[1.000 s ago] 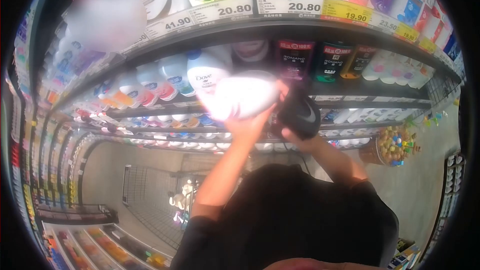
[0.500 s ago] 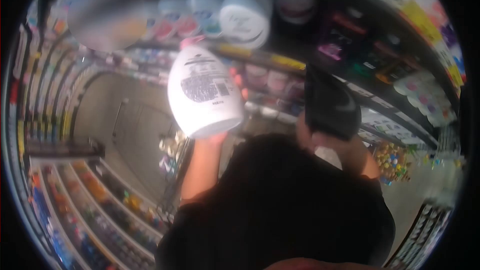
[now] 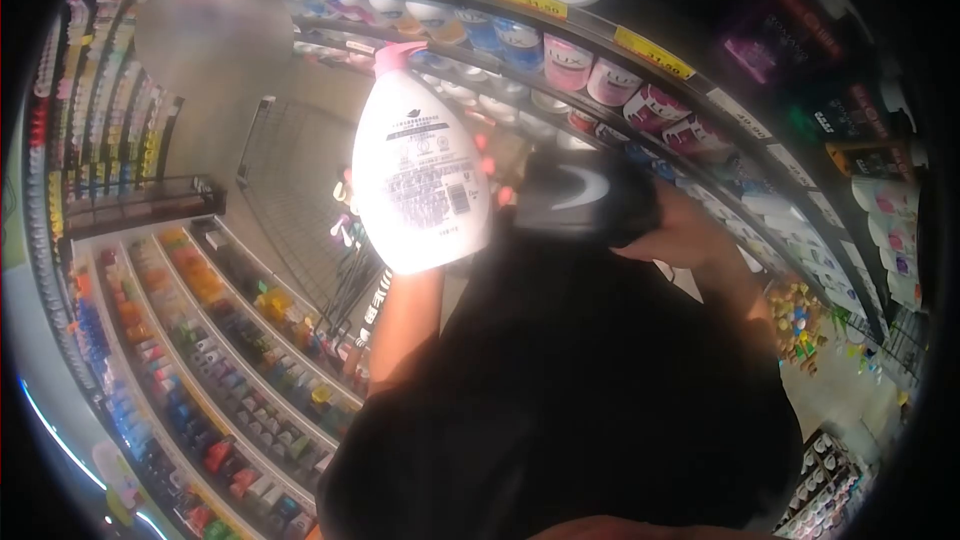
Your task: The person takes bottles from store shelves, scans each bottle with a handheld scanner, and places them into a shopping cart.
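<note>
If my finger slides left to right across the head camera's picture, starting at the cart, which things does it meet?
Cart → white bottle → black bottle → colourful pile.

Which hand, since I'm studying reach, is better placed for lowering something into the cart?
Probably the left hand: it holds the white bottle nearer the cart in view, while the right hand, gripping a black item, appears farther away.

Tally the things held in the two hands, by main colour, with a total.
White: 1 (pink-topped pump bottle)
Black: 1 (swoosh-marked item, exact kind unclear)
Total: 2
</note>
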Demonstrator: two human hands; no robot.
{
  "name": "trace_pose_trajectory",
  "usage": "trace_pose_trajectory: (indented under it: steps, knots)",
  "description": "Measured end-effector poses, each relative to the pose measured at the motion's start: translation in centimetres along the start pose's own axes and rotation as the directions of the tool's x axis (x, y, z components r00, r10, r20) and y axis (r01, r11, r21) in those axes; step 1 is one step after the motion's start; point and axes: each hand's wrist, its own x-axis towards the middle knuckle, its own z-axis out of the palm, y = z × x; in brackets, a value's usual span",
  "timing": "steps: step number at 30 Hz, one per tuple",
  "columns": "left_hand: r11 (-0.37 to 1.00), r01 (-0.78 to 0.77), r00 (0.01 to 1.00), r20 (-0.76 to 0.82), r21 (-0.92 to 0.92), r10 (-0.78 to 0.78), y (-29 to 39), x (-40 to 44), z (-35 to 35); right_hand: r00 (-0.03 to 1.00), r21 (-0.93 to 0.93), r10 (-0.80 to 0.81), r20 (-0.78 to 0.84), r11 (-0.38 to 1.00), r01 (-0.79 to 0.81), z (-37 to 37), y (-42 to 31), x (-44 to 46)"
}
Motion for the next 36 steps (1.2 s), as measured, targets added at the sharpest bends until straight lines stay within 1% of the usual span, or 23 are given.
trace_pose_trajectory:
  steps: [1, 2, 4, 5, 7, 8, 11, 13, 17, 19, 20, 22, 25, 28, 30, 32, 35, 36]
  knots:
    - [1.0, 0.008, 0.998, 0.06, -0.01, -0.008, 0.1, 0.0, -0.6, 0.999, -0.102, -0.05, 0.021, 0.993, 0.052, 0.1, 0.3, 0.6]
    - [1.0, 0.016, 0.992, 0.122, -0.02, -0.014, 0.2, 0.0, -0.9, 0.998, -0.15, -0.007, 0.068, 0.989, 0.017, -0.1, -0.1, 0.9]
    - [1.0, 0.016, 0.995, 0.095, -0.005, -0.015, 0.1, -0.2, -0.5, 0.984, -0.249, 0.087, 0.157, 0.967, -0.046, -0.5, -1.1, 1.1]
    - [1.0, 0.014, 0.997, 0.081, 0.001, -0.014, 0.1, -0.4, -0.2, 0.982, -0.223, 0.107, 0.154, 0.972, -0.071, -0.4, -1.2, 1.1]
    - [0.998, -0.046, 0.998, -0.041, 0.033, 0.048, -0.8, -0.6, 1.8, 0.977, -0.17, 0.15, 0.15, 0.978, -0.123, -0.2, -1.2, 1.1]
    - [0.996, -0.075, 0.992, -0.1, 0.051, 0.079, -1.1, -0.7, 2.3, 0.976, -0.165, 0.151, 0.155, 0.978, -0.125, -0.2, -1.1, 1.1]
    - [0.997, -0.058, 0.992, -0.113, 0.044, 0.063, -1.3, -0.9, 2.4, 0.975, -0.161, 0.144, 0.167, 0.98, -0.117, -0.2, -0.5, 1.0]
    - [0.999, -0.045, 0.995, -0.089, 0.024, 0.047, -1.5, -0.9, 2.6, 0.977, -0.172, 0.125, 0.171, 0.981, -0.095, -0.3, -0.7, 0.9]
    - [1.0, -0.006, 1.0, -0.031, -0.018, 0.006, -1.6, -1.1, 2.6, 0.982, -0.226, 0.047, 0.181, 0.974, -0.004, -0.2, -1.3, 0.8]
    - [0.997, -0.022, 1.0, -0.01, 0.069, 0.023, -1.8, -1.4, 2.2, 0.984, -0.253, 0.021, 0.178, 0.967, 0.025, 0.0, -1.3, 0.7]
    - [0.993, -0.032, 0.999, 0.002, 0.113, 0.032, -1.8, -1.6, 2.0, 0.982, -0.253, 0.042, 0.185, 0.967, 0.007, 0.0, -1.3, 0.8]
    - [0.988, -0.04, 0.999, -0.028, 0.151, 0.044, -1.9, -1.9, 1.7, 0.976, -0.254, 0.081, 0.2, 0.967, -0.028, -0.2, -1.4, 1.0]
    - [0.978, -0.075, 0.992, -0.089, 0.192, 0.093, -2.4, -2.0, 2.1, 0.973, -0.289, 0.07, 0.221, 0.957, -0.003, -0.4, -1.1, 1.0]
    - [0.973, -0.09, 0.982, -0.143, 0.212, 0.122, -2.7, -2.3, 2.7, 0.972, -0.281, 0.053, 0.23, 0.96, 0.014, -0.5, -1.1, 1.0]
    - [0.973, -0.085, 0.987, -0.117, 0.214, 0.112, -2.7, -2.3, 2.8, 0.97, -0.307, 0.065, 0.233, 0.952, 0.01, -0.5, -1.4, 1.0]
    - [0.975, -0.07, 0.996, -0.036, 0.21, 0.08, -2.6, -2.1, 2.6, 0.97, -0.321, 0.079, 0.23, 0.947, -0.001, -0.5, -1.6, 0.9]
    - [0.977, -0.041, 0.995, -0.077, 0.21, 0.058, -2.7, -2.1, 2.9, 0.971, -0.343, 0.092, 0.218, 0.939, -0.012, -0.5, -2.1, 0.6]
    - [0.973, -0.028, 0.997, -0.068, 0.227, 0.044, -2.7, -2.0, 2.8, 0.972, -0.36, 0.093, 0.218, 0.933, -0.008, -0.6, -2.3, 0.5]
